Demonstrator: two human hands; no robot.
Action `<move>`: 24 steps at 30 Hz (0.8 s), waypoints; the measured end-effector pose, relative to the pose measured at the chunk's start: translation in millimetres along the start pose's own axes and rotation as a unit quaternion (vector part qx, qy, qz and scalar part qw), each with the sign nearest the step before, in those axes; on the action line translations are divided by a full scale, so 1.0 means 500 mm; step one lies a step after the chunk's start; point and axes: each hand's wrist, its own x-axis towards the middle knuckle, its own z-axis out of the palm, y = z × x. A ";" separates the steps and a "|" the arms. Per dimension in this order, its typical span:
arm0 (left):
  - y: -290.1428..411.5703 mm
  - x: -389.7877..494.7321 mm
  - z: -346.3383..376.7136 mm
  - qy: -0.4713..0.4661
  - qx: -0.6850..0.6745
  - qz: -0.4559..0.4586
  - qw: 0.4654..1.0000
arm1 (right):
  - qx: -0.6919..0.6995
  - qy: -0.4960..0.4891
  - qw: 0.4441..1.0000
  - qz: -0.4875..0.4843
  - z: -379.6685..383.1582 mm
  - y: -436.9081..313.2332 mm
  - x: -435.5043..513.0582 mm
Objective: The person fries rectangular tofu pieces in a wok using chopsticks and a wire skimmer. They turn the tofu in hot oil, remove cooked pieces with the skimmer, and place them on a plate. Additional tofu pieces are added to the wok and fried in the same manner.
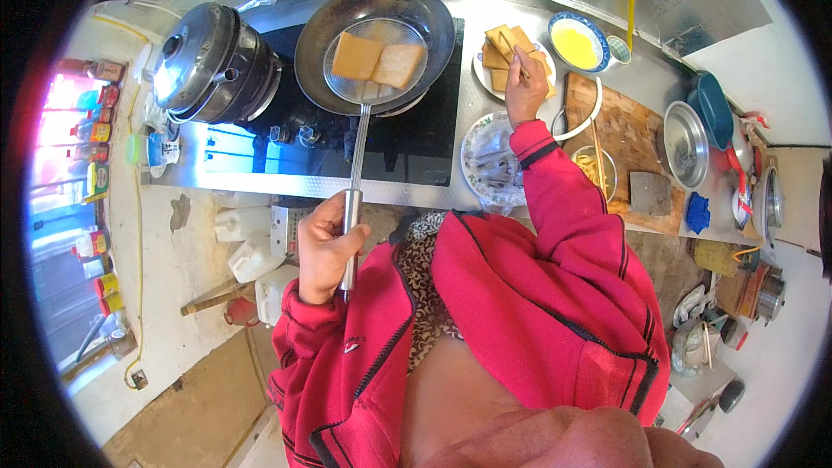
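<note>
My left hand grips the metal handle of a wire mesh strainer. The strainer's basket rests in a dark wok on the stove, with two tan square slices lying in it, perhaps dried tofu. Over a white plate of similar slices, my right hand holds thin chopsticks, whose tips are at the top slices. The hand partly hides the plate. Just right of it stands a blue-rimmed bowl of yellow liquid, seemingly beaten egg.
A lidded metal pot occupies the stove's left side. Nearer me is a floral plate under clear plastic. To the right, a wooden cutting board bears a cleaver and a bowl of yellow strips. A metal basin stands beyond.
</note>
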 end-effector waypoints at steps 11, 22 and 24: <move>-0.009 0.002 -0.006 -0.013 0.003 0.012 1.000 | 0.232 0.046 0.943 0.234 -0.086 -0.060 0.066; 0.001 0.004 -0.005 -0.046 -0.006 0.016 0.999 | 0.324 -0.136 0.919 0.177 -0.216 -0.303 0.133; -0.001 0.003 -0.003 -0.036 0.003 0.014 0.999 | 0.331 -0.137 0.916 0.178 -0.196 -0.321 0.121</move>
